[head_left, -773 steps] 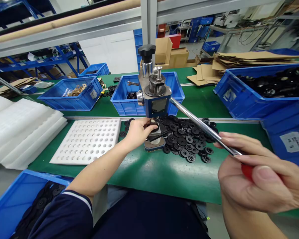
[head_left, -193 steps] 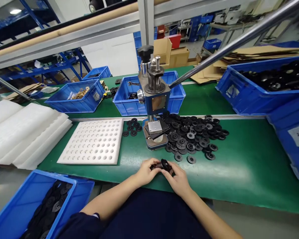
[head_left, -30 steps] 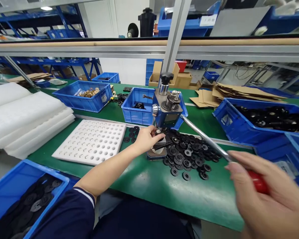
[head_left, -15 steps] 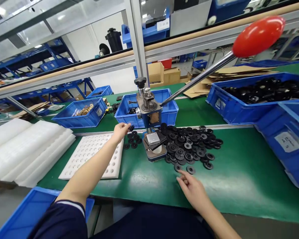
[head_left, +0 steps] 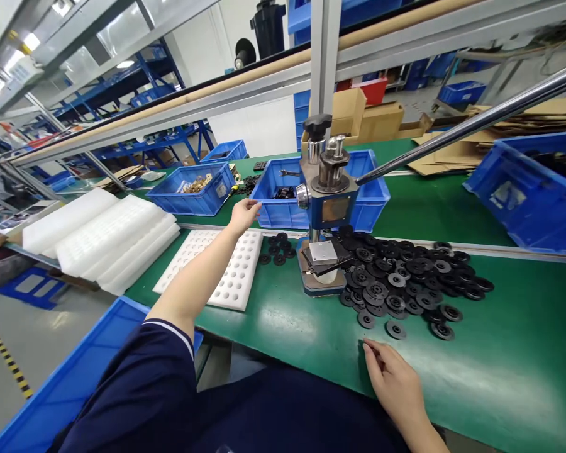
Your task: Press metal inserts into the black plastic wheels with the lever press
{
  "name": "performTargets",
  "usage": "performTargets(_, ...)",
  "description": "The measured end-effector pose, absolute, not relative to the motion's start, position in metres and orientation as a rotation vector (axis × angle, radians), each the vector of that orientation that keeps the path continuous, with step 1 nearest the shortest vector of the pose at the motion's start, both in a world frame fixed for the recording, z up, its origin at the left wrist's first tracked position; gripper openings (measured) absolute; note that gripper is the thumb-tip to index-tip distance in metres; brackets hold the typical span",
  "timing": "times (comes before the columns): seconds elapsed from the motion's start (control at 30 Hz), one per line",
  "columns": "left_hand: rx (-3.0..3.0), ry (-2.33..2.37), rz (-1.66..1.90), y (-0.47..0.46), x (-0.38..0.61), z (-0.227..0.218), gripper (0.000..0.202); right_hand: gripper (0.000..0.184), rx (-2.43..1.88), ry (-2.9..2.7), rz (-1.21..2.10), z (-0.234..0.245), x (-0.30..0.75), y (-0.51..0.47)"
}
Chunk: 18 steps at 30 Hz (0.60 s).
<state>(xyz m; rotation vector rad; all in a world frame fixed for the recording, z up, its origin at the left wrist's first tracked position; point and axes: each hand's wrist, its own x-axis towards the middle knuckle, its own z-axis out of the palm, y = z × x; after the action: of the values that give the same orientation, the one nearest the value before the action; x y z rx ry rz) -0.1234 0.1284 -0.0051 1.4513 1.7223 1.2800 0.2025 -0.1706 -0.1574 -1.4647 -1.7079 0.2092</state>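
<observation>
the left hand (head_left: 244,217) has its fingers loosely parted with no disc showing in them, reaching to the front left corner of the blue bin (head_left: 283,217) (whether it touches the bin, i cannot tell); the right hand (head_left: 399,380), half curled and with nothing seen in it, is by the front edge of the green bench (head_left: 287,336).

a second ago the right hand had the lever (head_left: 471,116) pulled down and the left was at the plate; half a second ago the left held a dark disc. now the lever slants up, untouched, and the arbor press (head_left: 332,207) shows no disc on its metal plate (head_left: 323,252), so it looks free for another part.

the small group of black discs (head_left: 274,250), probably where that piece went, lies between the right edge of the white foam tray (head_left: 240,301) and the press base. the larger pile of flanged discs (head_left: 376,290) spreads right of the press, thinning toward the bench's front edge. they are round and dull black, some greyer, with raised hubs and concentric rings, overlapping, some tilted.
</observation>
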Motion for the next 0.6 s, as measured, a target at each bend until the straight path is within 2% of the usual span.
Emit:
performTargets(0.33,1.506,2.385,1.155,0.049,-0.254,-0.033,0.029,0.03,-1.473,-1.715,0.099,-0.164,0.203,-0.17)
performTargets(0.6,1.578,2.52,0.736,0.025,-0.272,-0.077,0.016,0.031,-1.553,-1.728,0.131,-0.187,0.21,-0.172)
